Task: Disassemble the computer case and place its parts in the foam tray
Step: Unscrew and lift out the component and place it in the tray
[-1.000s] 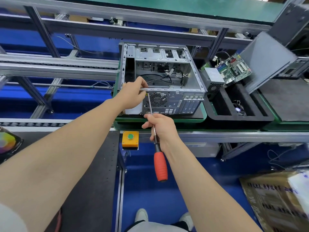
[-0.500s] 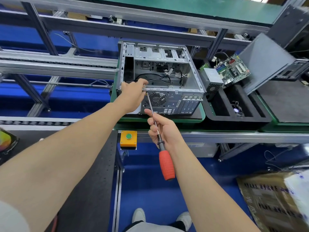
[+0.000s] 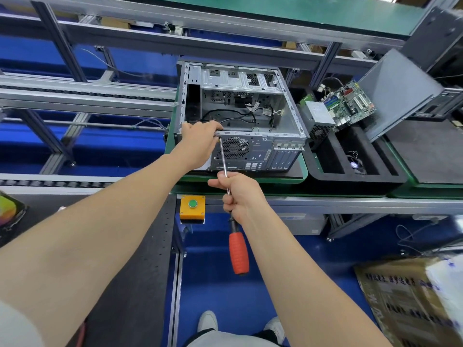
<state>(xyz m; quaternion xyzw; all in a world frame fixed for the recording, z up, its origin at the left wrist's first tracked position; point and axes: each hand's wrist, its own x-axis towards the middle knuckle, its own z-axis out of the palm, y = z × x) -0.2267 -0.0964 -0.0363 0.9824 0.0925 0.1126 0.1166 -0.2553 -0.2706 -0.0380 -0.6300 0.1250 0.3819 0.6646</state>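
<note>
Head view: the right hand (image 3: pixel 240 194) is re-closing its fingers round the shaft of the red-handled steel screwdriver (image 3: pixel 239 254), so unscrewing is likely resuming. The tip is meeting the rear of the open grey metal computer case (image 3: pixel 258 154) on the green surface (image 3: pixel 304 172). The left hand (image 3: pixel 198 144) is gripping the top rail, fingers curled and crowding the tip, with the black foam tray (image 3: pixel 325 172) just beside the case.

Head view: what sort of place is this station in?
Probably an electronics disassembly line: roller conveyor rails on aluminium framing, an opened computer case on a green pallet, and a foam tray holding a removed motherboard.
</note>
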